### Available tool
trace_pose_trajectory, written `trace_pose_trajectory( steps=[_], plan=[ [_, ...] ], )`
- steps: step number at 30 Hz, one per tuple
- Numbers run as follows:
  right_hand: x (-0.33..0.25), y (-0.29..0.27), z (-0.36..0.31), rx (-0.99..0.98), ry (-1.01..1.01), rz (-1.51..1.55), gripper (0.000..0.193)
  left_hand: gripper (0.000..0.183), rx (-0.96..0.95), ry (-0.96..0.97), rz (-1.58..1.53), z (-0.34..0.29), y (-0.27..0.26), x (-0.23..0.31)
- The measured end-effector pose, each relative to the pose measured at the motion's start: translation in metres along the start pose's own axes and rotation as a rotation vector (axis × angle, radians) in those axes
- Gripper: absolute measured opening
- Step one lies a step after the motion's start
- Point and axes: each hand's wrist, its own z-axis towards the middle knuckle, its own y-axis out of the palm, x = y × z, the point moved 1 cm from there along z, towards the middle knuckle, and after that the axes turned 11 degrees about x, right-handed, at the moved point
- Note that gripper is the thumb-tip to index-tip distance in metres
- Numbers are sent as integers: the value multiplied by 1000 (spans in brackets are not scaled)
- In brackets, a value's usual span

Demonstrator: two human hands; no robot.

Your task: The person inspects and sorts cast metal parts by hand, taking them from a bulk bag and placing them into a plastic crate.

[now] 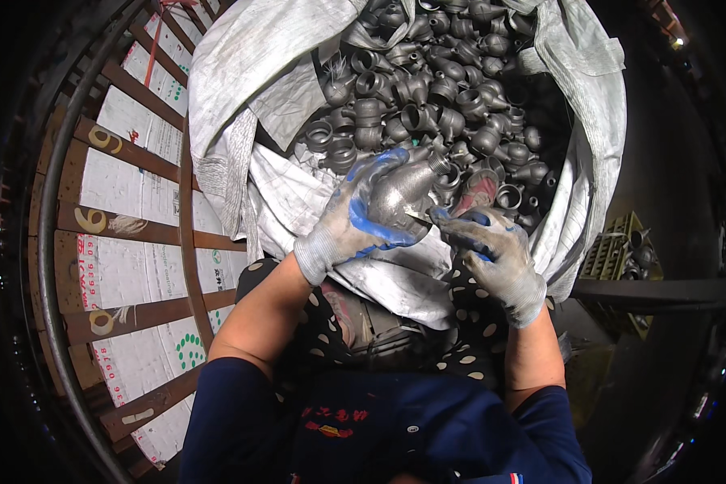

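My left hand (361, 211), in a grey work glove with blue coating, is wrapped round a grey metal bottle-shaped fitting (401, 192). The fitting lies tilted, its threaded neck up to the right and its wide end down toward me. My right hand (494, 248), gloved alike, is closed in a pinch close to that wide end. From its fingertips a thin, blade-like tool (419, 219) reaches to the fitting's rim; the rest of the tool is hidden in the glove. Just beyond both hands, many similar grey fittings (427, 89) fill a large white woven sack (278, 173).
To the left, a rack of brown slats (141, 161) with a curved metal rail stands before white printed cartons (129, 194). A yellow-green plastic crate (613, 254) with metal parts sits on the floor at right, crossed by a dark bar (661, 292). The sack's folds lie against my legs.
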Motion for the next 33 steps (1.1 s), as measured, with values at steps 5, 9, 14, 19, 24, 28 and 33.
trace_pose_trajectory(
  steps=[5,9,14,19,24,28,33],
  plan=[
    [2,-2,3,-19,56,193,35,94,-18,215,429,2,-5,10],
    [9,-4,7,-100,70,312,27,94,-34,254,480,1,-2,13],
    [23,-9,12,-242,102,471,29,94,-74,276,447,-1,1,10],
    [36,-5,10,-325,291,561,29,92,-117,268,588,-4,2,6],
    [39,-2,9,-323,328,560,26,92,-118,240,505,-5,2,2],
    [31,-9,8,-313,362,446,28,95,-173,119,370,-4,0,-3],
    [14,-10,4,-109,201,343,27,96,-176,26,112,-4,-4,-5]
  ],
)
